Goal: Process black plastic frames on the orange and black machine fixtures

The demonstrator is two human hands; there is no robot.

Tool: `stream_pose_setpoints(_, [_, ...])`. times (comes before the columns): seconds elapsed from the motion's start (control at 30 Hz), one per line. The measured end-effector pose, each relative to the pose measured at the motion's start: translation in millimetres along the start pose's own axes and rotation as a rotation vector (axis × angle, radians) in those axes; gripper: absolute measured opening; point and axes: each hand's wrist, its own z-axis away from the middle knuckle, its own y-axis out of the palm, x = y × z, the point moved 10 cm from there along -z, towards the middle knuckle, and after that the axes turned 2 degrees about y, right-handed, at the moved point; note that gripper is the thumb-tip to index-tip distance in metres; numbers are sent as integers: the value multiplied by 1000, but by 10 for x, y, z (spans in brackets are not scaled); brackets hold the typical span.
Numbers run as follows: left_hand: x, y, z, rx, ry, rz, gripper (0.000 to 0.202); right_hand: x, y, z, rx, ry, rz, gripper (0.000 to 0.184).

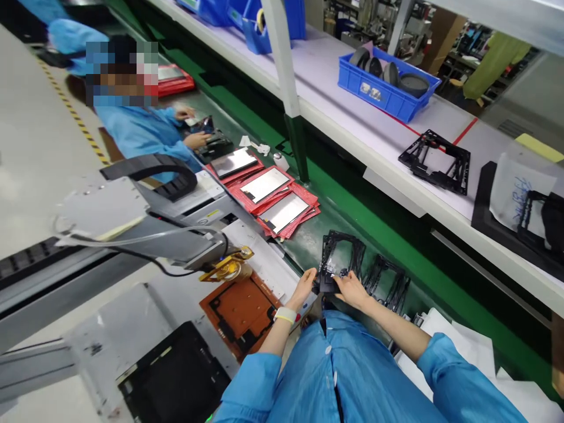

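My left hand (304, 285) and my right hand (350, 288) both grip the near edge of a black plastic frame (338, 258) lying on the green belt (335, 211). Fingers of both hands curl onto the frame. A second black frame (390, 282) lies just to the right of it. My left wrist wears a pale band. Left of my hands sits an orange fixture plate (240, 311) under a machine head with a brass nozzle (229, 267).
Red trays with shiny panels (275, 197) lie up the belt. A co-worker in blue (145, 129) handles parts further along. The white shelf holds a blue bin (388, 82) and black frames (436, 158). A black pad (176, 376) is at lower left.
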Motion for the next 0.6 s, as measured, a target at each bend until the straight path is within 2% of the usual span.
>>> stream_pose_setpoints(0.1, [172,-514,275,-171,33,-99,57,-185,132,-194,41,71,147,55])
stream_pose_setpoints(0.2, [400,-1277,869,-435,32,-249,43,-227,250,-324,54,56,167,50])
stream_pose_setpoints(0.3, [700,-2067,1538,-759,-90,-416,35,-269,382,-403,26,38,198,45])
stream_pose_setpoints(0.37, [898,-2472,1858,-911,-195,-504,29,-318,452,-438,-25,40,237,47])
stream_pose_setpoints(0.47, [1105,-2888,2062,-1024,-301,-600,25,-348,500,-454,-107,41,279,54])
stream_pose_setpoints(0.53, [1164,-3079,2063,-1049,-328,-649,25,-278,452,-428,-173,44,288,56])
stream_pose_setpoints(0.6, [1171,-3227,2001,-1046,-326,-690,24,-84,329,-360,-264,55,275,56])
